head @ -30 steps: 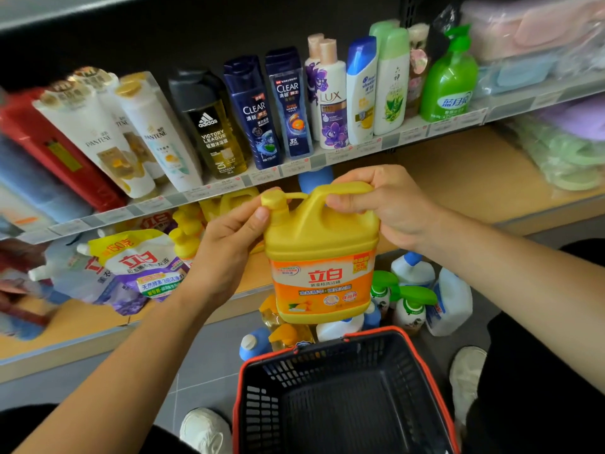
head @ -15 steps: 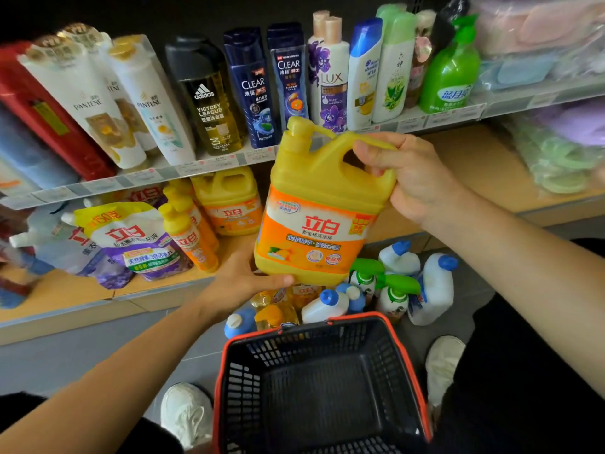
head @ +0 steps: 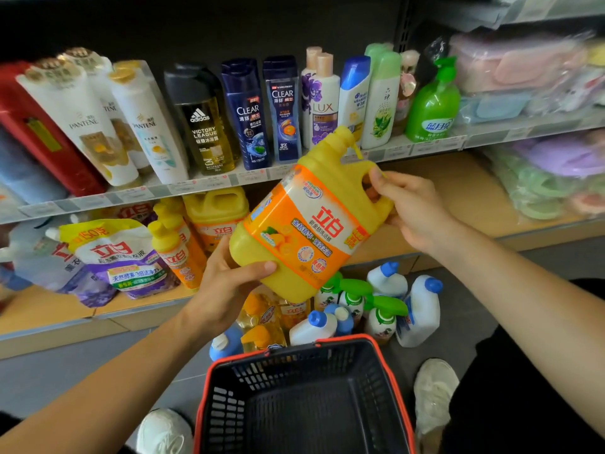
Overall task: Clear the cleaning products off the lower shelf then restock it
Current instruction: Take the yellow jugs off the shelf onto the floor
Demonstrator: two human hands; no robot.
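While both hands had hold of it, the big yellow detergent jug (head: 311, 224) hung tilted in mid-air, just in front of the lower shelf (head: 458, 191) and above the stuff on the floor, with its spout leaning up and to the right.

Going left to right on that lower shelf: a white and purple refill pouch (head: 111, 257) lay at the far left, then a couple of small yellow squeeze bottles (head: 173, 250), then a second yellow jug (head: 214, 217) standing further back. The left hand (head: 229, 283) came next, cupping the held jug's bottom corner, thumb laid across the front and fingers wrapped behind. The right hand (head: 412, 211) gripped the handle up top, fingers curled round it. To the right of that, the shelf was just bare wood.

Up on the shelf above sat a row of shampoo bottles (head: 248, 116), with a green pump bottle (head: 432, 106) at the right end.

Down on the floor, orange-yellow bottles (head: 262, 322), green-capped spray bottles (head: 381, 319) and white blue-capped bottles (head: 420, 312) were bunched together just past a black basket (head: 226, 407) with a red rim, which sat nearest the camera. A white sneaker (head: 433, 391) showed just right of the basket.
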